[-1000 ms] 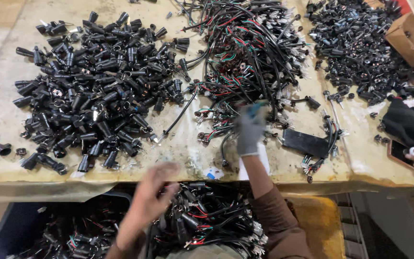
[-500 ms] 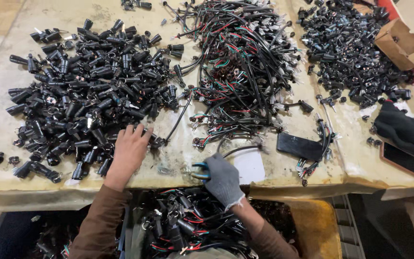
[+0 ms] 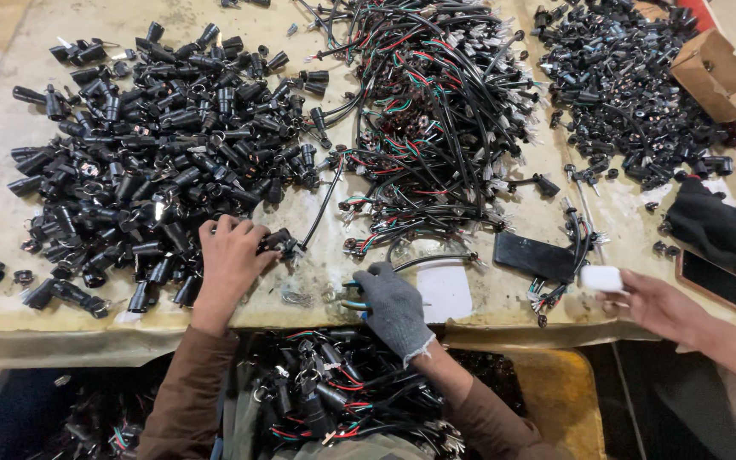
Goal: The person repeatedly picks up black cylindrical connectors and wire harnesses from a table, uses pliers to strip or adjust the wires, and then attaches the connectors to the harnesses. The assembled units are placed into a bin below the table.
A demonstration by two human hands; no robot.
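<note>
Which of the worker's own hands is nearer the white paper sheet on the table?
Right. The gloved right hand lies just beside the white paper; the bare left hand is farther off, on the black parts pile.

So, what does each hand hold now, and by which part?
The bare left hand grips a black plug by its body. The gloved right hand covers a green-handled tool; hold unclear.

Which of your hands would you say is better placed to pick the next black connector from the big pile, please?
Probably the left hand: it lies bare on the near edge of the black connector pile, fingertips on a piece. The gloved right hand rests apart, by the white sheet.
</note>
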